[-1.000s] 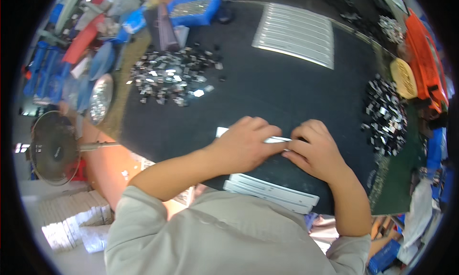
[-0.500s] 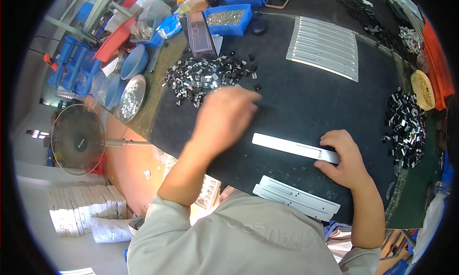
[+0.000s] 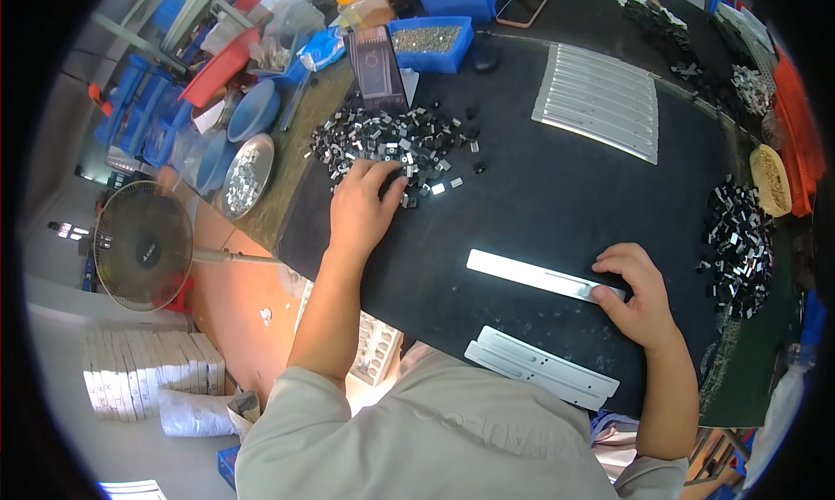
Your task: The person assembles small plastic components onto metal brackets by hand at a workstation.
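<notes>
My left hand (image 3: 361, 211) is over the near edge of a pile of small black and silver clip-like pieces (image 3: 422, 139). Its fingers are bent and its thumb stands apart from them; I see no piece between them. In front of me a long, narrow silver metal strip (image 3: 522, 275) lies slantwise on the black mat (image 3: 417, 278). My right hand (image 3: 639, 296) holds the strip's right end, thumb on the near side and fingers curled on the far side. Closer to my body lie grooved metal strips (image 3: 544, 367) with small holes.
Several ridged metal strips (image 3: 596, 104) lie side by side at the far right. Another clip pile (image 3: 739, 248) is at the right edge, by a yellow tray (image 3: 770, 180). Behind the left pile stand a dark box (image 3: 378, 70) and a blue bin (image 3: 430, 43). A phone (image 3: 522, 9) lies farther back.
My left hand has moved left, onto the near edge of the pile, and its fingers have spread. The strip stays nearly in place under my right hand, whose thumb now lies over it.
</notes>
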`<state>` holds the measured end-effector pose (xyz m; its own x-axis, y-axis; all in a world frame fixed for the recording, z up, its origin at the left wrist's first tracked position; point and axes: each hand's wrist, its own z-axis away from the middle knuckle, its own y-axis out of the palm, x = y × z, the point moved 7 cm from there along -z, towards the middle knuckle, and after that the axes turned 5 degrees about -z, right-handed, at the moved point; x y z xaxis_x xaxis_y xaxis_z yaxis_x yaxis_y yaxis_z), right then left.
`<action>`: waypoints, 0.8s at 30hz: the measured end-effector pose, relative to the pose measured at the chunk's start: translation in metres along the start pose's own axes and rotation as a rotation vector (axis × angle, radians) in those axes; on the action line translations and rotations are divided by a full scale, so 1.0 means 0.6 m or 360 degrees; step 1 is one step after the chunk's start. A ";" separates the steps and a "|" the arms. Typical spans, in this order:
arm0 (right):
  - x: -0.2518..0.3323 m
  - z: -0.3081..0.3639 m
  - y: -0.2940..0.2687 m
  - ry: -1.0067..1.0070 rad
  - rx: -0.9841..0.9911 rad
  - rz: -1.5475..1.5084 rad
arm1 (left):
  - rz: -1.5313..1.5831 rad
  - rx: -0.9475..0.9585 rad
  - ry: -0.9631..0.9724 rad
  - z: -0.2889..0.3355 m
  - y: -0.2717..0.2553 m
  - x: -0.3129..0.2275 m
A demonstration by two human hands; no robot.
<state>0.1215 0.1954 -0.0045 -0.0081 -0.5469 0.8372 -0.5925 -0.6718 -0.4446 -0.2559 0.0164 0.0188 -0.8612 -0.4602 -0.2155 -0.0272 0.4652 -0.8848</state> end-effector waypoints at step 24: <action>-0.003 0.002 -0.003 -0.0005 0.0030 0.0018 | 0.0390 0.0290 0.0554 0.106 -0.016 -0.117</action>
<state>0.1235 0.1970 -0.0058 -0.0119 -0.5561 0.8310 -0.5771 -0.6749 -0.4599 -0.1629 -0.0042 0.0163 -0.9511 -0.0575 -0.3036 0.2614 0.3739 -0.8899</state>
